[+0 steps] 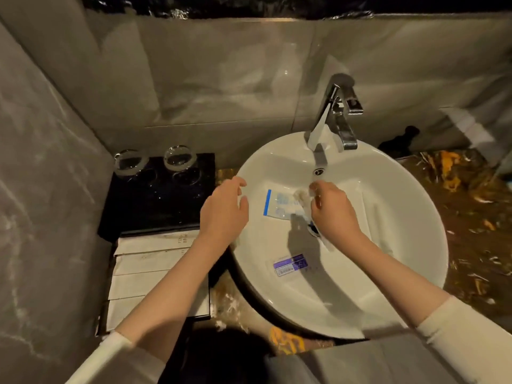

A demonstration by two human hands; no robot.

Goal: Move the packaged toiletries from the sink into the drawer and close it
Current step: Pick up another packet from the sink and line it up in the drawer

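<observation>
A round white sink [415, 261] holds several flat packets. A white packet with a blue stripe [278, 203] lies near the basin's middle. A packet with a purple label [291, 265] lies nearer the front. My right hand [331, 210] reaches into the basin and pinches a clear wrapped packet [302, 195] just below the overflow hole. More white wrapping shows under and right of that hand. My left hand [224, 210] hovers over the sink's left rim, fingers loosely curled and holding nothing. The drawer is not in view.
A chrome tap [339, 117] stands at the back of the sink. Left of the sink, two clear glasses [177, 157] sit on a black tray [155, 200], with several white packets in a black box [146, 270] in front. Brown patterned counter lies to the right.
</observation>
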